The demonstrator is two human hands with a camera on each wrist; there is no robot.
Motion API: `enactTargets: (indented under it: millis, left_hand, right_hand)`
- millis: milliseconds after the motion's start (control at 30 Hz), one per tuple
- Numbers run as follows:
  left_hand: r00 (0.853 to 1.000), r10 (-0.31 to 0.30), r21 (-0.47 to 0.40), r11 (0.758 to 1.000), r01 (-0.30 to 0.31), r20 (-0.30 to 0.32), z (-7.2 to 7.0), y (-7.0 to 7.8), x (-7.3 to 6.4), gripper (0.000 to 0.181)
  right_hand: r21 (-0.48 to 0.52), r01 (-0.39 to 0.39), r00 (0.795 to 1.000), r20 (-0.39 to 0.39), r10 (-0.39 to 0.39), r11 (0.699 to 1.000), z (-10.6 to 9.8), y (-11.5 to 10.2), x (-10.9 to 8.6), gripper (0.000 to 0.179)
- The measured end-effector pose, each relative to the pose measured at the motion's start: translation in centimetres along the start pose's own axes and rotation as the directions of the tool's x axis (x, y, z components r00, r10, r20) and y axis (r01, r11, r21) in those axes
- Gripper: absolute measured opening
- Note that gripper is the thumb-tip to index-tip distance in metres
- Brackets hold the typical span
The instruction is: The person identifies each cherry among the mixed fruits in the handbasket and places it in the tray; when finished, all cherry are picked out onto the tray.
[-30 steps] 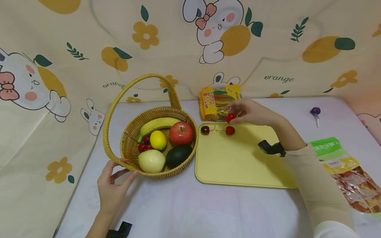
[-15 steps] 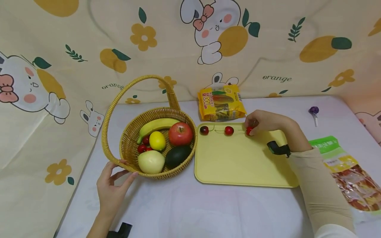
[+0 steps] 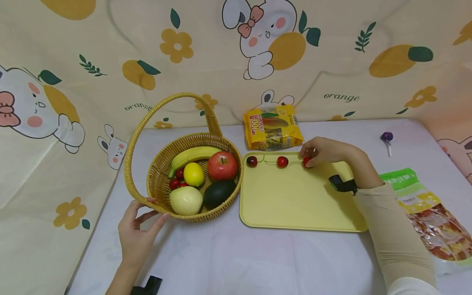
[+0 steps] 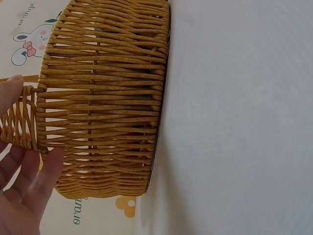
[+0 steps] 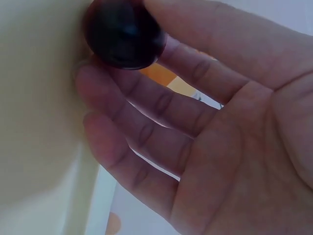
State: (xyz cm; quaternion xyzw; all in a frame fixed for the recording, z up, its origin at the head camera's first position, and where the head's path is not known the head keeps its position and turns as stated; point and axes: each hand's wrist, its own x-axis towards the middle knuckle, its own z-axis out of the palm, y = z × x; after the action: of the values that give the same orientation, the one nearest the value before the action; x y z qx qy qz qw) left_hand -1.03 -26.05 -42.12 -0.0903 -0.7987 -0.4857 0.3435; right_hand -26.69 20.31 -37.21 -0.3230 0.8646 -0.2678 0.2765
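Observation:
My right hand (image 3: 326,150) pinches a red cherry (image 3: 306,162) between thumb and fingers at the far side of the yellow tray (image 3: 295,200). In the right wrist view that cherry (image 5: 124,34) looks dark, held close to the tray surface. A dark cherry (image 3: 252,161) and a red cherry (image 3: 282,162) lie to its left in a row, stems showing. My left hand (image 3: 137,233) grips the wicker basket (image 3: 156,180) at the near foot of its handle. From the left wrist, fingers and thumb of this hand (image 4: 29,191) sit around the handle's base.
The basket holds a banana (image 3: 191,155), a lemon (image 3: 194,174), an apple (image 3: 223,166), a dark green avocado-like fruit (image 3: 219,194), a pale round fruit (image 3: 186,200) and small red cherries (image 3: 174,184). Around the tray lie a yellow packet (image 3: 273,127), a lollipop (image 3: 387,137) and a snack bag (image 3: 435,225).
My right hand has brought the cherry from over the yellow packet down to the tray, right of the other two. The left hand keeps its hold on the basket.

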Motion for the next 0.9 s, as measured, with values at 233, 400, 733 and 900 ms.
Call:
enactTargets:
  millis: [233, 400, 733, 900]
  left_hand:
    - [1.000, 0.008, 0.008, 1.000, -0.008, 0.000, 0.2, 1.1, 0.4, 0.055]
    - [1.000, 0.015, -0.005, 1.000, -0.015, -0.002, 0.3, 1.3, 0.4, 0.055]
    - [1.000, 0.012, -0.001, 1.000, -0.012, -0.010, 0.3, 0.9, 0.3, 0.055]
    - [1.000, 0.013, -0.008, 1.000, -0.013, -0.010, 0.2, 0.5, 0.2, 0.055]
  right_hand:
    - [0.025, -0.012, 1.000, -0.001, 0.012, 1.000, 0.1, -0.2, 0.0, 0.032]
    - [0.009, -0.022, 1.000, -0.020, 0.022, 1.000, 0.2, 0.1, -0.1, 0.033]
    - [-0.037, -0.074, 0.996, -0.047, 0.073, 0.997, -0.1, 0.0, -0.2, 0.029]
    - [-0.060, -0.047, 0.997, -0.065, 0.044, 0.997, -0.4, 0.4, -0.4, 0.024]
